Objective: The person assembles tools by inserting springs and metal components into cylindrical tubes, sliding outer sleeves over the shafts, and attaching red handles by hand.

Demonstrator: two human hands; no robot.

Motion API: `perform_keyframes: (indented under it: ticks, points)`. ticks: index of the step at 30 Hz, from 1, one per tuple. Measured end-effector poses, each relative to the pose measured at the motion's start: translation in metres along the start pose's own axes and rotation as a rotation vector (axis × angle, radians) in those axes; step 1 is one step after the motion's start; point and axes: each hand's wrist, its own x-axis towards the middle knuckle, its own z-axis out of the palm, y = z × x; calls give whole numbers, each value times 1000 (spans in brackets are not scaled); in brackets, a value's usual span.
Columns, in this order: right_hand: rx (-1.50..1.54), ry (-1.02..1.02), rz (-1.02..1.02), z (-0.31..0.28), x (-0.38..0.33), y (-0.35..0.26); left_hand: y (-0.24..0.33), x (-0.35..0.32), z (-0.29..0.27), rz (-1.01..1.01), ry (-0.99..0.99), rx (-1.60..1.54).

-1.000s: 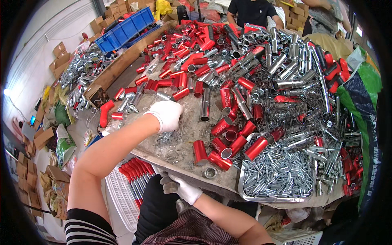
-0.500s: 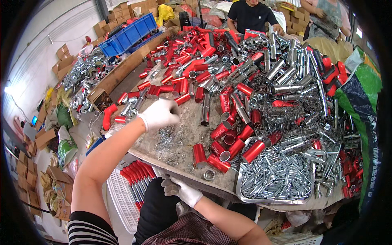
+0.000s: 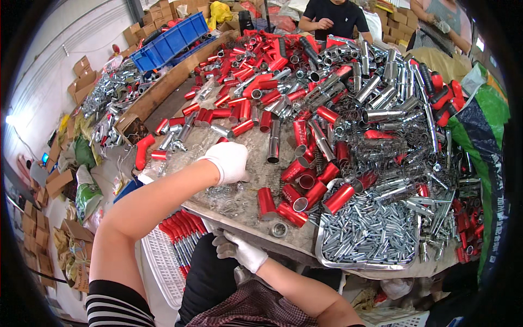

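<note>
Coils [image 3: 222, 192] of thin wire lie in a loose tangle on the table [image 3: 251, 177], just on the near side of the left hand [image 3: 227, 162]. That hand, in a white glove, hides its own fingers from me, so I cannot tell whether they are closed on anything. A bit of a red piece [image 3: 222, 140] peeks out just past the glove; held or merely lying there, I can't say. Beyond those fingers lies a red tube [image 3: 243, 127], and to their right a silver tube [image 3: 273, 141].

The right hand [image 3: 248, 255] hangs off the table edge, fingers loosely bent and apart, nothing showing between them. Left of them sits a white basket [image 3: 156, 261] with red handles [image 3: 180, 226]; well to their right is a tray [image 3: 370, 266] of small metal pins [image 3: 365, 234].

The tubes look hollow, so I'd expect them light and stiff, but slick under a glove: best held around the middle of the barrel. The coils should be springy and prone to snag, better pinched singly by one end.
</note>
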Motion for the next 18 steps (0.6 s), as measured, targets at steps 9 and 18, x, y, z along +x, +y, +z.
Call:
perform_keyframes:
  ticks: [9, 18]
  points:
    - [-1, -33, -26, -1, -5, -2, -24, 10, 11, 9, -134, -119]
    - [-13, -37, -63, -1, -16, -8, -45, 5, 4, 140, 94, -653]
